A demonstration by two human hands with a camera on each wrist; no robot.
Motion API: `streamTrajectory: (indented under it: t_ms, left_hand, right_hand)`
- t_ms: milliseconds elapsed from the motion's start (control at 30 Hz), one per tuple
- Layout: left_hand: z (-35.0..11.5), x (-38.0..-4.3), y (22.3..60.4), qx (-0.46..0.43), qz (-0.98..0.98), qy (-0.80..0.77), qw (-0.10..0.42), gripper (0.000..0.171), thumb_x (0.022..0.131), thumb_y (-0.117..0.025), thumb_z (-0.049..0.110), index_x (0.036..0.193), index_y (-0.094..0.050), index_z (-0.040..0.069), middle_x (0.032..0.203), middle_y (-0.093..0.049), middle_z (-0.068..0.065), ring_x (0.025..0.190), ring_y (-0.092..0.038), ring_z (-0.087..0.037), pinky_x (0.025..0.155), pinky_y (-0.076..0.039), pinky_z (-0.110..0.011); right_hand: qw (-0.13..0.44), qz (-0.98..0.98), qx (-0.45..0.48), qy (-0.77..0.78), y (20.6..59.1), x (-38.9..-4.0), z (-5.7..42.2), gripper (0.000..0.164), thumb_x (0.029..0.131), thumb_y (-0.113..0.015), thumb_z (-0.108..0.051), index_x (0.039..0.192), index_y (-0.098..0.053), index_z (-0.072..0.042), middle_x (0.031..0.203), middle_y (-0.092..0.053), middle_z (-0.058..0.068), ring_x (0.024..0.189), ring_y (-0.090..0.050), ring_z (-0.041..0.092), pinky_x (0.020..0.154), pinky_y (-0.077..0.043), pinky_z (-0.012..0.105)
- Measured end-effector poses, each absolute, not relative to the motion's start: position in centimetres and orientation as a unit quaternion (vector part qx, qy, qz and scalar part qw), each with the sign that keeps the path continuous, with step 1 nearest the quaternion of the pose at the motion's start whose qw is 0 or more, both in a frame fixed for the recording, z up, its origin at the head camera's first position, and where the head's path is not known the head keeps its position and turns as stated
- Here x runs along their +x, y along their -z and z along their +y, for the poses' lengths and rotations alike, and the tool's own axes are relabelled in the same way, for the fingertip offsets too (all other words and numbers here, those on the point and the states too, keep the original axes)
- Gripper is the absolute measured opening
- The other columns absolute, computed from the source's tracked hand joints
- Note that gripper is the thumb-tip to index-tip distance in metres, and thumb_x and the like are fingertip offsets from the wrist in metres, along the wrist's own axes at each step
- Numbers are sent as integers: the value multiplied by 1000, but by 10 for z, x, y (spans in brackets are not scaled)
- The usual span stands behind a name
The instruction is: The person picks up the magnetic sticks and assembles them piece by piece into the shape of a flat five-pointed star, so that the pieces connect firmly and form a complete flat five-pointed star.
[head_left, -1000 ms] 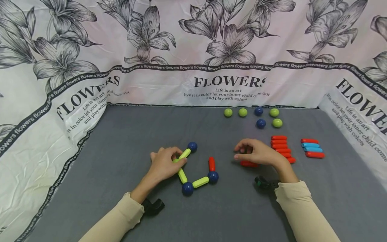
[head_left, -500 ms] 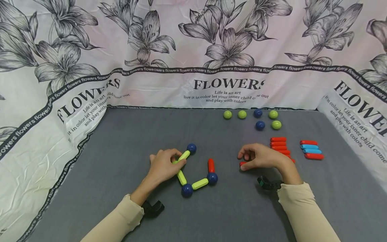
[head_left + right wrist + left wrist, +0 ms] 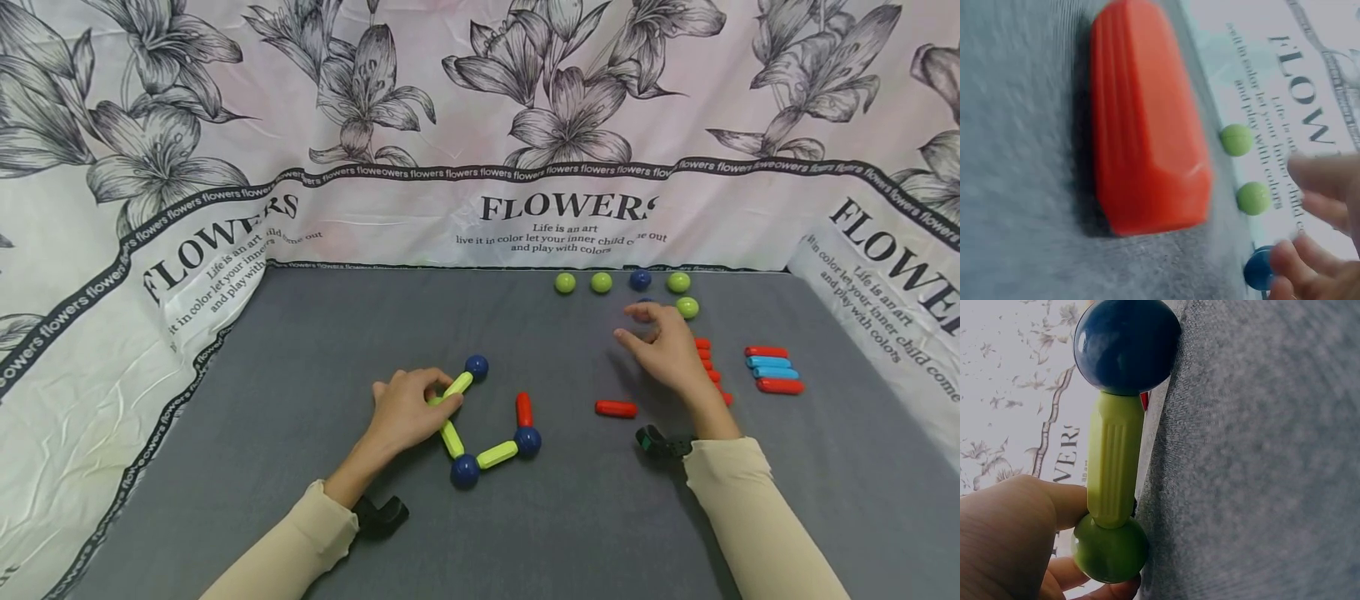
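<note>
With thumb and fingers my left hand (image 3: 411, 410) pinches the green ball (image 3: 1110, 549) at a corner of a magnetic ball-and-rod chain. Yellow-green rods (image 3: 1113, 459) run from this ball to a blue ball (image 3: 476, 367) at the far end and a blue ball (image 3: 465, 472) nearest me. Another yellow-green rod (image 3: 498, 454) leads on to a blue ball (image 3: 528, 442) bearing a red rod (image 3: 524, 409). My right hand (image 3: 667, 346) is above the table, fingers loosely bent and holding nothing, near a mostly hidden blue ball. A single red rod (image 3: 616, 409) lies nearer me.
Loose green balls (image 3: 565, 283) and a blue ball (image 3: 641, 279) sit along the table's back edge. A column of red rods (image 3: 705, 354) is partly behind my right hand. Farther right lies a stack of red and light-blue rods (image 3: 773, 373).
My right hand has left the single red rod, which stays on the table, and moved away from me toward the balls at the back. The left hand keeps its hold.
</note>
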State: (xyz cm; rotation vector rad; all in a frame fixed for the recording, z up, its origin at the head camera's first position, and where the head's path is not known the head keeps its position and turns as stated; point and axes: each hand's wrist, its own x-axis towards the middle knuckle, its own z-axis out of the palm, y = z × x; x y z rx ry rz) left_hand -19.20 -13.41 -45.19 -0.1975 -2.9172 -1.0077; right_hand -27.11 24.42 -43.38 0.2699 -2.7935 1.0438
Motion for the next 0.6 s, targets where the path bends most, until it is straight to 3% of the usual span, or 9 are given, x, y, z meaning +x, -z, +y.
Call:
streamTrajectory:
  t_ms: [100,200,367,600]
  left_hand:
    - [-135,-193,452,-64,-943,326,26,19,90,-74,38,103,-78,25,71,-57,6,73,-45,-18,76,-21,-41]
    - [-136,-193,452,-65,-943,326,24,20,90,-74,38,104,-78,25,70,-56,6,73,-45,-18,76,-21,-41]
    - [-135,-192,452,-66,-941,330,22,21,89,-74,38,104,-77,24,70,-56,6,73,-44,-18,76,-21,-41]
    - [-136,-193,453,-67,-941,330,23,20,90,-74,39,104,-77,25,70,-56,7,72,-43,-18,76,-20,-41]
  right_hand:
    - [89,-940,57,-325,435,-285,244,61,96,-68,-22,149,-45,0,142,-43,37,105,-56,48,88,-47,58]
    - [52,-954,33,-292,435,-296,244,70,97,-64,-23,156,-34,0,148,-32,42,124,-45,59,100,-39,70]
    - [3,-971,43,-236,436,-306,246,63,98,-60,-20,153,-38,0,145,-37,43,128,-45,60,101,-39,72]
    - [-10,-972,67,-226,435,-308,241,55,98,-59,-17,148,-46,0,141,-42,41,126,-46,57,100,-40,69]
